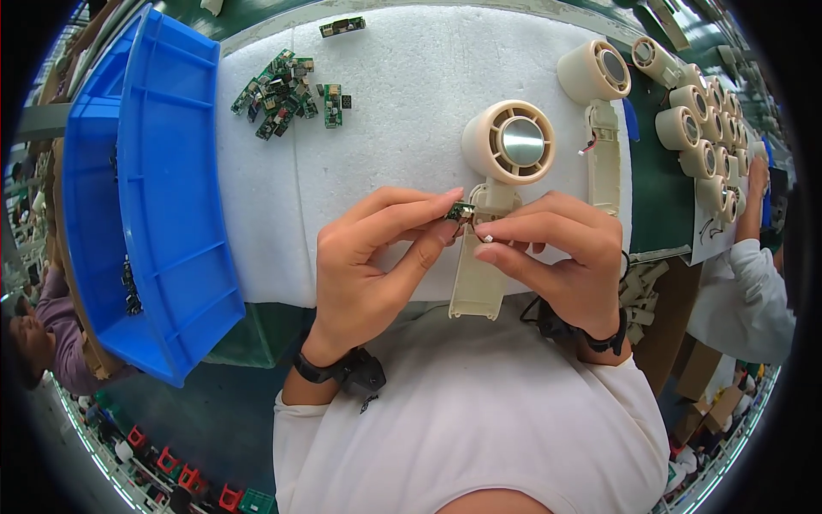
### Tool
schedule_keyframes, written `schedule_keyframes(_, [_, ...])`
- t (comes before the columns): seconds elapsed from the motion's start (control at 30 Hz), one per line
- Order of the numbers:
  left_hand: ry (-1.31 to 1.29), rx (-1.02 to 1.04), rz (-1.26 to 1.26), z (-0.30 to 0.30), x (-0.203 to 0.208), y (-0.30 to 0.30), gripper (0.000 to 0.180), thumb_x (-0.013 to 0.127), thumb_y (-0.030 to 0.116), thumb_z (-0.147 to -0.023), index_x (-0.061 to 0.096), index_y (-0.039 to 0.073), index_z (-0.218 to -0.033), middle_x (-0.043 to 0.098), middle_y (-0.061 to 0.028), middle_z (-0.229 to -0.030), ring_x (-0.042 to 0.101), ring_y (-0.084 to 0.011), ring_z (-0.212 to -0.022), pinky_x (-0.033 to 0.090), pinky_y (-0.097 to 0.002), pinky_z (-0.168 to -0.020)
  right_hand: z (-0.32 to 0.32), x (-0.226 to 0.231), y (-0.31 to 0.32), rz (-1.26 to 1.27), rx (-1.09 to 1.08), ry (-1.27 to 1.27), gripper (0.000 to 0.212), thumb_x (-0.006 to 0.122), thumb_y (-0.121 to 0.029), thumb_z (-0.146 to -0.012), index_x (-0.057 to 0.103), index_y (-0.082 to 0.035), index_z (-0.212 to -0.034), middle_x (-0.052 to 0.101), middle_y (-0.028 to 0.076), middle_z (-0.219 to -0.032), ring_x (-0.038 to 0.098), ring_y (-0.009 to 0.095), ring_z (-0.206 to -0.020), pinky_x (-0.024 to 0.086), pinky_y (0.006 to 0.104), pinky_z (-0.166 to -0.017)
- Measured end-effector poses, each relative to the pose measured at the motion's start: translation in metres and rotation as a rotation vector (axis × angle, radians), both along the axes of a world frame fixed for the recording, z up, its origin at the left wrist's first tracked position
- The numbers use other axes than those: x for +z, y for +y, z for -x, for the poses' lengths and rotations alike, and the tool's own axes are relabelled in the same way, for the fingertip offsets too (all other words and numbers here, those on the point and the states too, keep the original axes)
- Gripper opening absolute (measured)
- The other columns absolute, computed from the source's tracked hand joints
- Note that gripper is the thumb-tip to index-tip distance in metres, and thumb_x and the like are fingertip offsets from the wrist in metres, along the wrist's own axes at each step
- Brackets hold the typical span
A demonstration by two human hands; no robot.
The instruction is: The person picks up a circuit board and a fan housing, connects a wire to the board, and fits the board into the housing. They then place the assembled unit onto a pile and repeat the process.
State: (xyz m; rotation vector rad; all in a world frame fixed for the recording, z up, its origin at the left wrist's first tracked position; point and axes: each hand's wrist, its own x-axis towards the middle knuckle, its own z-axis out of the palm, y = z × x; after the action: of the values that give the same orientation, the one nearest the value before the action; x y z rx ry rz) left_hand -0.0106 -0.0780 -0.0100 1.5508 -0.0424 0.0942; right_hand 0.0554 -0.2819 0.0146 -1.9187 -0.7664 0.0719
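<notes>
bench-top work, seen from above. a white foam sheet covers much of the green bench, a faint seam running down its left part. on the sheet lies a cream fan unit, its round head away from the person, its open handle reaching the near edge. the fingers of the left hand are closed narrowly on a green circuit board, just above the handle's upper end; those of the right hand pinch a small white connector near it. upper left, a loose pile of boards; one stray board lies near the far edge. upper right, a second fan unit. left margin: a blue bin. right margin: clustered fan heads and a co-worker's white sleeve. surrounding room: dark green floor, red stools at lower left, and a person in a purple top.
</notes>
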Motion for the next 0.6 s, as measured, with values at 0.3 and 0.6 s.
schedule_keyframes(0.3, [0.011, 0.007, 0.038, 0.001, -0.001, -0.001, 0.033, 0.064, -0.012, -0.091, 0.068, -0.005, -0.123, 0.066, -0.0165, -0.115, 0.069, -0.0198, -0.1, 0.059, -0.0303, -0.086, -0.002, 0.002, 0.003, 0.052, 0.048, -0.029, 0.017, 0.082, -0.005, -0.079, 0.078, -0.008, -0.095, 0.073, 0.004, -0.082, 0.066, 0.013, -0.067, 0.05, 0.0262, -0.054])
schedule_keyframes(0.6, [-0.055, -0.011, -0.069, 0.0, -0.002, 0.0, 0.032, 0.065, -0.014, -0.09, 0.07, -0.003, -0.12, 0.067, -0.016, -0.112, 0.069, -0.0204, -0.098, 0.06, -0.0307, -0.084, -0.003, 0.001, 0.006, 0.093, -0.107, -0.133, 0.019, 0.078, 0.001, -0.076, 0.078, -0.008, -0.093, 0.066, 0.002, -0.08, 0.061, 0.012, -0.064, 0.044, 0.0243, -0.051])
